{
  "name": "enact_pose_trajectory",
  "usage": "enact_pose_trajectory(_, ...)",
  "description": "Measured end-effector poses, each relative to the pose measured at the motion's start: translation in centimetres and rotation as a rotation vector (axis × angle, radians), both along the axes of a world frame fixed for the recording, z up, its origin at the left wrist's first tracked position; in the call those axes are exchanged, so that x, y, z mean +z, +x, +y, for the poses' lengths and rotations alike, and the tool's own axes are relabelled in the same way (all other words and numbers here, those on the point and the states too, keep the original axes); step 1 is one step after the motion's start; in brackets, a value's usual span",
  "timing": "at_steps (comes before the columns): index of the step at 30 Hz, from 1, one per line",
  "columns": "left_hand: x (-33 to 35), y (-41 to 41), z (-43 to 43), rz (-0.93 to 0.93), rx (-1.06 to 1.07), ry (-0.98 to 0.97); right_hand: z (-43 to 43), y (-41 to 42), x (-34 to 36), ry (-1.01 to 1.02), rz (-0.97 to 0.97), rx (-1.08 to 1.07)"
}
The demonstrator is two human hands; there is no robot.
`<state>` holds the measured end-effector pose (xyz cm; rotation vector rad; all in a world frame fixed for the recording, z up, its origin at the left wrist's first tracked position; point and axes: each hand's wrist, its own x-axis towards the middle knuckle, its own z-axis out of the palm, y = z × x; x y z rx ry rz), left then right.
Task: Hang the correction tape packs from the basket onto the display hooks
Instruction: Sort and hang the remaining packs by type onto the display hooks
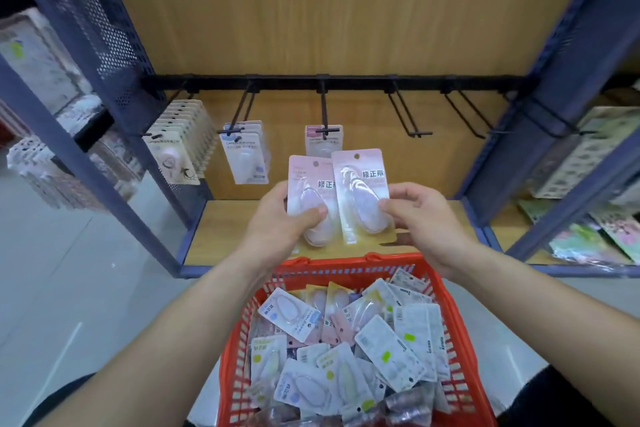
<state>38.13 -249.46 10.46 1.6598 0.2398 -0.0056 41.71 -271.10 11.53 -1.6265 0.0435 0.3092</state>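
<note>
**Two pink packs held up before the hooks**

A wooden back panel [346, 10] filled the bay, framed by blue uprights [104, 184], with a black rail [346, 82] running across at 12 o'clock. From it, a thick stack of carded packs [180, 142] hung at 10 o'clock. A smaller bunch with blue marks [246, 156] hung just right of that stack. One pink pack [323, 146] hung on the middle hook [323, 107]. The two hooks at 1 o'clock [405, 114] and 2 o'clock [464, 114] carried nothing.

At the centre, above the wooden shelf [235, 229], both hands held correction tape. The left hand [277, 222] gripped a pink pack [308, 180], thumb laid across its clear blister and fingers behind the card. The right hand [426, 218] pinched the right edge of a second pink pack [362, 191]. This pack stood upright and overlapped the first one's right side (its hanging hole was plainly visible at the top).

At 6 o'clock sat the red basket [332, 262], heaped with loose packs [346, 340] in yellow, blue and pink, lying at all angles.
</note>
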Motion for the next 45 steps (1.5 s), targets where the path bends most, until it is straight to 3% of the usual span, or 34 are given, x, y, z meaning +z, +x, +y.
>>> enact_pose_trajectory(9,-1.1,3.5,-3.7,0.051,0.047,0.068,-7.6,5.0,-2.9,-0.301,-0.052,-0.012)
enact_pose_trajectory(17,-2.3,6.3,-4.8,0.078,0.060,0.070,-8.0,9.7,-4.4,-0.165,-0.060,-0.144)
enact_pose_trajectory(32,-2.7,6.7,-6.1,0.025,0.000,0.052,-7.6,11.6,-5.1,-0.207,-0.059,-0.156)
enact_pose_trajectory(39,-2.1,7.7,-8.0,-0.015,-0.059,0.107,-8.4,12.5,-5.0,-0.521,-0.086,-0.161)
enact_pose_trajectory(45,-2.3,12.0,-11.5,-0.029,-0.068,0.155,-11.3,11.2,-3.7,-0.728,-0.240,0.070)
